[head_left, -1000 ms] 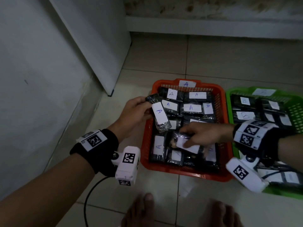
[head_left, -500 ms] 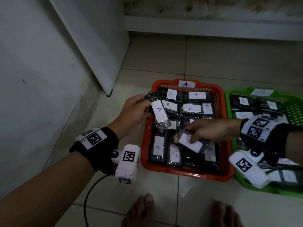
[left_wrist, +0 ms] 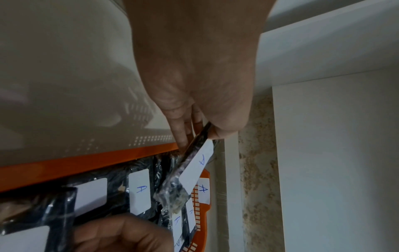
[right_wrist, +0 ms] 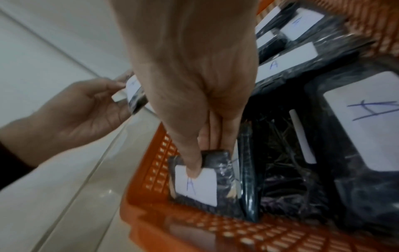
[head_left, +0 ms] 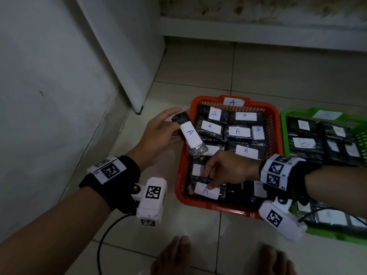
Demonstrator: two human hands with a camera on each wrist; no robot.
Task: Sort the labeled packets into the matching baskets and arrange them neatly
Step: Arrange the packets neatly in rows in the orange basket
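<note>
An orange basket [head_left: 181, 165] labelled A holds several black packets with white A labels. My left hand [head_left: 174, 126] pinches one A packet [head_left: 190, 135] by its far end, tilted over the basket's left rim; the left wrist view shows the pinch [left_wrist: 198, 134] on that packet [left_wrist: 194, 163]. My right hand [head_left: 208, 179] is inside the basket's near-left corner. Its thumb lies on the label of another A packet [head_left: 206, 190] and its fingers sit behind the packet's top edge, as the right wrist view [right_wrist: 207, 158] shows on that packet [right_wrist: 198, 189]. A green basket [head_left: 284, 124] on the right holds B packets.
A white wall and a white cabinet [head_left: 127, 56] stand close on the left. A black cable [head_left: 103, 241] lies on the tiled floor by my left arm. Two bare feet [head_left: 172, 257] are at the bottom edge. A low white ledge runs along the back.
My right hand carried its A packet from the basket's middle to the near-left corner and lowered it there. The left hand kept its packet in place, its forefinger now straighter.
</note>
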